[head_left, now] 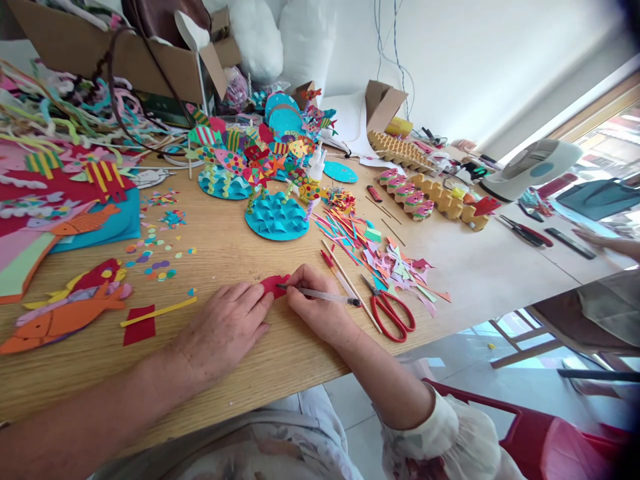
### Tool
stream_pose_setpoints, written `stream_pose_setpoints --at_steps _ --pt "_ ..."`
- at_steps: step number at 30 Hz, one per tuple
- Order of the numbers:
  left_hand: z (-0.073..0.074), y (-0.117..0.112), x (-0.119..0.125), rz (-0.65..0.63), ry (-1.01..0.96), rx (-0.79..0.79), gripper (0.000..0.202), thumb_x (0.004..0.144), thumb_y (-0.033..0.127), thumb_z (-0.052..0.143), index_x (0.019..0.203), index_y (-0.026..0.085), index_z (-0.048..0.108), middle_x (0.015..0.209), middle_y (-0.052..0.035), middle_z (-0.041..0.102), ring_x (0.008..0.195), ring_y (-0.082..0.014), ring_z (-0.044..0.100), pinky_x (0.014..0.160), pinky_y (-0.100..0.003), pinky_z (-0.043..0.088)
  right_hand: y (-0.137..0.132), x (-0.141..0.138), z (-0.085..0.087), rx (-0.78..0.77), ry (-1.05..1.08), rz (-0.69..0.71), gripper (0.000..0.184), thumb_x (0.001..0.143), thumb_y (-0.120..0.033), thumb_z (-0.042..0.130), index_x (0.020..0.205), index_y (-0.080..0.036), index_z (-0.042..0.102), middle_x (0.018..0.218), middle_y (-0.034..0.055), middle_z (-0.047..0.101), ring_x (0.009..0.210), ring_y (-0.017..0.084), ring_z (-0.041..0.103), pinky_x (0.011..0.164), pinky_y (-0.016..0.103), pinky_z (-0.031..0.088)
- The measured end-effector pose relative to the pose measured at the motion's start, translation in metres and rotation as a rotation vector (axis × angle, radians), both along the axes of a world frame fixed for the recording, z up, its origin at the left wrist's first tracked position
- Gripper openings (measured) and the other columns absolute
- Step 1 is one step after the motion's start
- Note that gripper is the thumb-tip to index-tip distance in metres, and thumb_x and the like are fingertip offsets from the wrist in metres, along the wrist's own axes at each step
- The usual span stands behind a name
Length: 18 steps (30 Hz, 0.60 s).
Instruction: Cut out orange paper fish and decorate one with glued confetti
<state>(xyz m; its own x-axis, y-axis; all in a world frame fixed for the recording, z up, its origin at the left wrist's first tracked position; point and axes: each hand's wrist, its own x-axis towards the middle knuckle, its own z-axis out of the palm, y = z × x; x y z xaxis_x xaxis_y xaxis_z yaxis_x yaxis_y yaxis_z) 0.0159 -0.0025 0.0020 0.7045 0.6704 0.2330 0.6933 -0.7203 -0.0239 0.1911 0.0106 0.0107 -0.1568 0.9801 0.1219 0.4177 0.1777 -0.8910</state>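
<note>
My left hand (pixel 225 328) lies flat on the wooden table (pixel 260 373), its fingertips pressing down a small red paper piece (pixel 274 285). My right hand (pixel 315 300) is closed around a clear pen (pixel 320 294) whose tip touches that red piece. Red-handled scissors (pixel 390 310) lie just right of my right hand, beside thin wooden sticks (pixel 350 283). An orange paper fish (pixel 65 317) and a red square with a yellow strip (pixel 143 320) rest to the left of my left hand.
Paper scraps (pixel 395 263), confetti dots (pixel 155 257) and blue paper sea models with fish (pixel 275 213) fill the middle. Cardboard boxes (pixel 125 53) stand at the back left. Egg cartons (pixel 435 197), a white iron (pixel 530 167) and another person's hand (pixel 600 240) are at the right.
</note>
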Motion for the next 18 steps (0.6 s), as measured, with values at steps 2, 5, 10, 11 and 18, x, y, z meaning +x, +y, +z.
stream_pose_setpoints --at_steps 2,5,10,11,18 --pt "-0.0001 -0.0002 0.0001 0.0 0.002 0.004 0.028 0.08 0.017 0.056 0.107 0.012 0.06 0.097 -0.0103 0.061 0.089 -0.0256 0.053 0.077 -0.038 0.044 0.0003 0.0001 -0.0008 0.002 0.002 0.003 0.009 0.069 -0.011 0.045 0.068 -0.019 0.048 0.059 -0.0045 0.051 0.05 0.009 0.044 0.045 0.021 0.033" --pt "-0.0012 -0.0003 0.0 -0.001 -0.006 0.013 0.029 0.08 0.018 0.056 0.108 0.012 0.06 0.096 -0.0098 0.06 0.089 -0.0253 0.053 0.077 -0.038 0.044 0.0005 0.0006 -0.0012 0.011 -0.007 -0.001 0.01 0.069 -0.01 0.045 0.068 -0.02 0.049 0.059 -0.0047 0.051 0.05 0.01 0.045 0.046 0.021 0.033" --pt "-0.0025 -0.0001 -0.0004 -0.002 -0.011 0.009 0.029 0.081 0.018 0.055 0.109 0.013 0.059 0.096 -0.0095 0.06 0.089 -0.0254 0.052 0.077 -0.038 0.044 -0.0002 0.0009 0.0003 0.015 -0.036 -0.002 0.01 0.069 -0.011 0.045 0.067 -0.02 0.048 0.058 -0.0046 0.05 0.049 0.01 0.044 0.045 0.021 0.033" --pt "-0.0024 -0.0001 -0.0004 -0.002 -0.012 0.007 0.029 0.081 0.019 0.055 0.109 0.013 0.059 0.097 -0.0095 0.06 0.089 -0.0255 0.052 0.076 -0.038 0.045 -0.0004 0.0009 0.0004 0.016 -0.043 -0.002 0.009 0.069 -0.011 0.045 0.067 -0.02 0.048 0.058 -0.0046 0.05 0.049 0.01 0.044 0.045 0.021 0.033" --pt "-0.0022 -0.0006 -0.0006 0.007 -0.022 -0.006 0.029 0.082 0.019 0.054 0.109 0.013 0.059 0.097 -0.0099 0.06 0.09 -0.0251 0.053 0.078 -0.038 0.045 0.0 0.0005 -0.0005 0.02 -0.046 -0.007 0.008 0.069 -0.012 0.045 0.067 -0.019 0.048 0.058 -0.0048 0.05 0.05 0.01 0.044 0.046 0.021 0.032"
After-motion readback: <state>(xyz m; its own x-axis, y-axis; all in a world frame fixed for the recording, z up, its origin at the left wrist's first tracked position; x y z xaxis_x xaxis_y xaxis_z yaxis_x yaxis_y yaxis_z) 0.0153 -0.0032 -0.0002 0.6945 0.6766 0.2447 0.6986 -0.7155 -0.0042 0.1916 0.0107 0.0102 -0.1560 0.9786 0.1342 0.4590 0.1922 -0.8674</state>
